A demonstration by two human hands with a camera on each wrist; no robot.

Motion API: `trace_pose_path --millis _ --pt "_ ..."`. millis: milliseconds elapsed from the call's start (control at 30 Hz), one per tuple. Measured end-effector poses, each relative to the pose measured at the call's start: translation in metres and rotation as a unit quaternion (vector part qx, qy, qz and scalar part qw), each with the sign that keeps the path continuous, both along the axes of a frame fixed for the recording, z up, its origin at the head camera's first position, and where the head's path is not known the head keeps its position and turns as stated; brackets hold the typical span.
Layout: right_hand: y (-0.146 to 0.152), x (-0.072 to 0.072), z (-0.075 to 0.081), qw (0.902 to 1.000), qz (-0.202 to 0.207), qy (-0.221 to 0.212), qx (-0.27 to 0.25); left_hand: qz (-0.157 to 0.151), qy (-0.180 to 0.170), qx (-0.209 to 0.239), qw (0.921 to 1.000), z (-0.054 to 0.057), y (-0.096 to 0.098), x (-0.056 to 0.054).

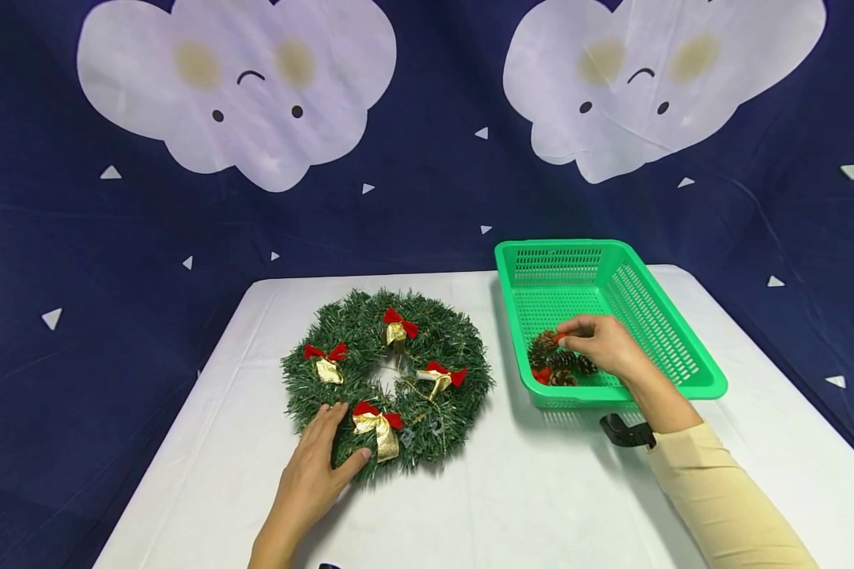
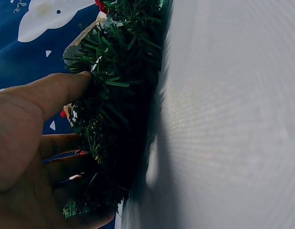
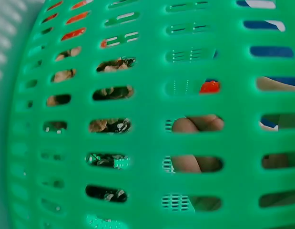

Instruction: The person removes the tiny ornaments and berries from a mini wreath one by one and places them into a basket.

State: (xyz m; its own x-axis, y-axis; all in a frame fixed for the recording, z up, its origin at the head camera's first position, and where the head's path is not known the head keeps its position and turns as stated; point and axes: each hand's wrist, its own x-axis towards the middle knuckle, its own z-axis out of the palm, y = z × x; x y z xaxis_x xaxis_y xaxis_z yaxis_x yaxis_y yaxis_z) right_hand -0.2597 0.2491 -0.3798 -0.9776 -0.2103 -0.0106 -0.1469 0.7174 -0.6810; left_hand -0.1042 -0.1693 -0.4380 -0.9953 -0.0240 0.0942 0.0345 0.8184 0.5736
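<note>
A green wreath (image 1: 462, 340) with several red-and-gold bows lies flat on the table. My left hand (image 1: 316, 462) rests on its near left edge, thumb and fingers spread beside the front bow (image 1: 379, 427). The left wrist view shows the thumb (image 2: 66, 88) touching the bristly wreath (image 2: 109, 100). Over the near end of the green basket (image 1: 676, 340), my right hand (image 1: 601, 344) pinches a small, bumpy red berry-like ornament (image 3: 210, 87). Below the fingers lie pine cones (image 1: 561, 360) and red pieces (image 1: 541, 374). Basket slats partly hide the right hand in the right wrist view.
The basket stands at the table's right, its rim raised around the contents. A white cloth (image 1: 498, 506) covers the table. Behind it hangs a dark blue curtain (image 1: 427, 213) with clouds and small triangles. A black strap (image 1: 629, 433) sits on the right wrist.
</note>
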Motion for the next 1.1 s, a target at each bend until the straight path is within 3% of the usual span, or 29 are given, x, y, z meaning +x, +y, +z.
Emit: trace_pose_path --millis 633,900,1100 --pt "0.003 0.003 0.002 0.9998 -0.010 -0.001 0.014 -0.015 0.009 -0.009 0.9998 0.003 0.000 -0.003" --pt "0.002 0.004 -0.001 0.9974 -0.026 0.061 -0.030 -0.021 -0.019 -0.017 0.9994 0.012 -0.001 -0.005" --pt "-0.003 0.008 0.000 0.9903 -0.039 0.130 -0.030 -0.020 -0.025 -0.039 0.9987 0.022 -0.003 -0.005"
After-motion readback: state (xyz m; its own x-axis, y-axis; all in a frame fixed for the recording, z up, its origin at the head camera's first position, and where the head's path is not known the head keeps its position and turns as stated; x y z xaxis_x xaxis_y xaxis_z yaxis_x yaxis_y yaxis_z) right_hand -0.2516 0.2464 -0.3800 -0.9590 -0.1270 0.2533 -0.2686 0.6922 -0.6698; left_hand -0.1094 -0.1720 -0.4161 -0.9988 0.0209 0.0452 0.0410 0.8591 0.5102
